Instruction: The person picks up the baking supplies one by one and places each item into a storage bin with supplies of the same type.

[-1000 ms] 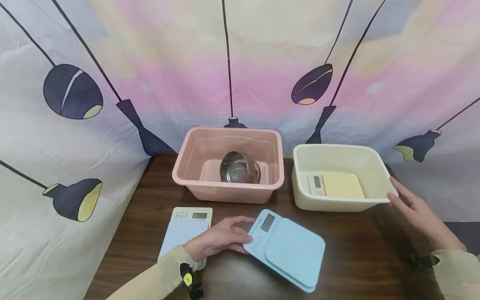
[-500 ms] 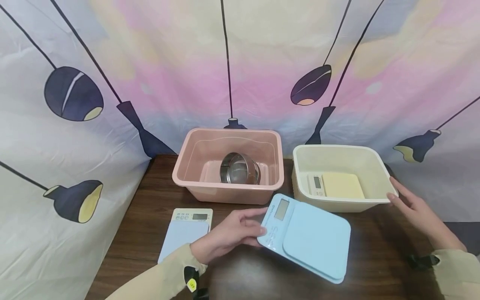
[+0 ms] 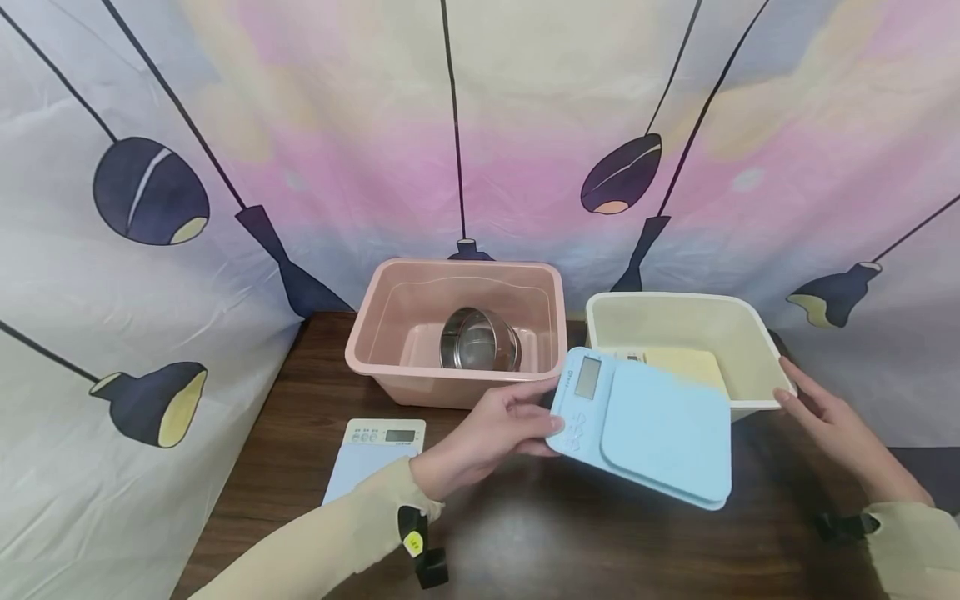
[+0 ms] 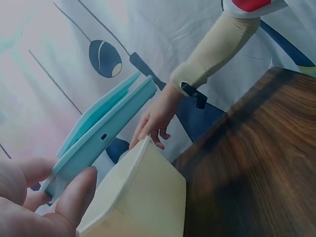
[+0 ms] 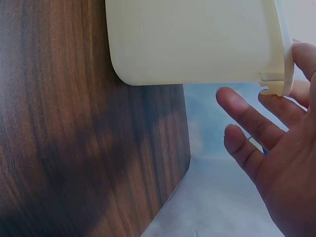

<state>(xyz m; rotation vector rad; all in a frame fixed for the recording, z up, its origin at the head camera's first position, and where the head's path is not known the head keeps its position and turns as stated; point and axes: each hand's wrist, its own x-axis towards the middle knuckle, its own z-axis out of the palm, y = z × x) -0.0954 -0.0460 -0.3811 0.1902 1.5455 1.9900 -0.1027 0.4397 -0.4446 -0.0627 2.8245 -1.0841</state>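
Note:
My left hand (image 3: 491, 437) pinches a light blue kitchen scale (image 3: 667, 429) by its display end, thumb on one face and fingers behind. Tilted, the scale hangs above the table and covers the front left of a cream plastic basin (image 3: 750, 350). Inside that basin lies a yellow and white kitchen scale (image 3: 686, 364), partly hidden by the blue one. My right hand (image 3: 832, 421) grips the basin's right rim, with the thumb on one side and fingers on the other, as the right wrist view shows (image 5: 284, 128). Another kitchen scale (image 3: 367, 467), white with a pale blue plate, lies partly under my left forearm.
A pink basin (image 3: 390, 379) stands left of the cream one, with round metal sieves (image 3: 480, 340) inside. Both basins are on a dark wooden table (image 3: 540, 533). Behind hangs a patterned curtain (image 3: 360, 125).
My left hand has lifted the blue kitchen scale and carried it right and away from me, over the cream basin's front edge. My right hand has stayed on the rim.

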